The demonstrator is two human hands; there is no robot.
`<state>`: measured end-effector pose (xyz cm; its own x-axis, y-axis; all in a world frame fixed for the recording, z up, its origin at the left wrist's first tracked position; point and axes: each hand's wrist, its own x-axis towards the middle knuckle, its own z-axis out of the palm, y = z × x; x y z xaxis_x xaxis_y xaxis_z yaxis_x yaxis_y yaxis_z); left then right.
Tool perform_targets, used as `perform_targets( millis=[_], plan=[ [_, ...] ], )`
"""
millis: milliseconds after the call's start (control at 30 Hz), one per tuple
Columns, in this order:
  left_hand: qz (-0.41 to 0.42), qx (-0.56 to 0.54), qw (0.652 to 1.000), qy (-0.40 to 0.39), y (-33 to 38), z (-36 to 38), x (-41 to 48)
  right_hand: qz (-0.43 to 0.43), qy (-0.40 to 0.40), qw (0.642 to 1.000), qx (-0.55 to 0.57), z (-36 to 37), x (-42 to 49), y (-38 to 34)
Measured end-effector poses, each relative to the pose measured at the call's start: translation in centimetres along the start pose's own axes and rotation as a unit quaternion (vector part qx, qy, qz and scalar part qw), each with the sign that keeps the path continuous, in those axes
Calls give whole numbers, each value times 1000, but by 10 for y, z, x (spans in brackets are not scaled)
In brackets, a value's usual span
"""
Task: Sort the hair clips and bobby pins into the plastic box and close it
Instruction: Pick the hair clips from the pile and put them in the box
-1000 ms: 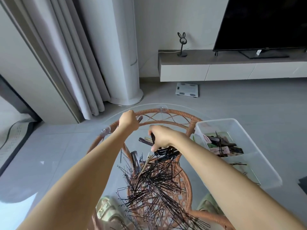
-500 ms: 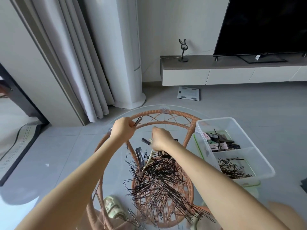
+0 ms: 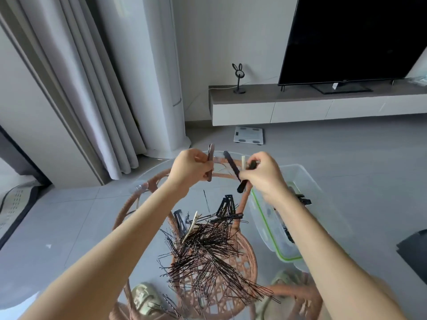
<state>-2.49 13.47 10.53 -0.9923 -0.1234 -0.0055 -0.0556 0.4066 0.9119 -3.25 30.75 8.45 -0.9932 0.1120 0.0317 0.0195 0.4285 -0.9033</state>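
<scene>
Home living room: television (image 3: pixel 353 38), curtains (image 3: pixel 76 88).

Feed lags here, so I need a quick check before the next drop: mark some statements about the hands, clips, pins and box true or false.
1. The left hand grips a brown hair clip. True.
2. The right hand is empty. False: it grips black hair clips and a cream hair clip.
3. A pile of bobby pins lies on the glass table. True.
4. The plastic box has its lid on. False: it stands open.
5. The plastic box stands left of the pile. False: it is on the right.
</scene>
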Motion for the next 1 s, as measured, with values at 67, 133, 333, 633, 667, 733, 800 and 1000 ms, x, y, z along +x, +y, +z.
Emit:
perform_targets(
  millis=[67,133,333,633,667,733,800,1000],
  plan=[
    [-2,-28,999,-35,16,25,-1,-24,50,998,7,-37,6,9],
    [-3,-24,997,-69,30,52,-1,-55,90,993,-51,-69,11,22],
    [11,176,964,-197,57,126,0,-49,61,982,-174,-98,17,68],
    [39,293,949,-112,32,59,10,-177,58,946,-265,-74,-9,46],
    [46,313,945,-88,22,42,8,-216,26,942,-256,-64,-15,37],
    [37,356,931,-77,-1,11,0,-280,-95,910,-289,-37,-27,26],
    [15,403,909,-102,-24,-10,-9,-305,-211,848,-378,-12,-31,25],
    [-41,411,899,-143,-76,-32,-44,-244,-332,758,-505,34,-16,32]
  ],
)
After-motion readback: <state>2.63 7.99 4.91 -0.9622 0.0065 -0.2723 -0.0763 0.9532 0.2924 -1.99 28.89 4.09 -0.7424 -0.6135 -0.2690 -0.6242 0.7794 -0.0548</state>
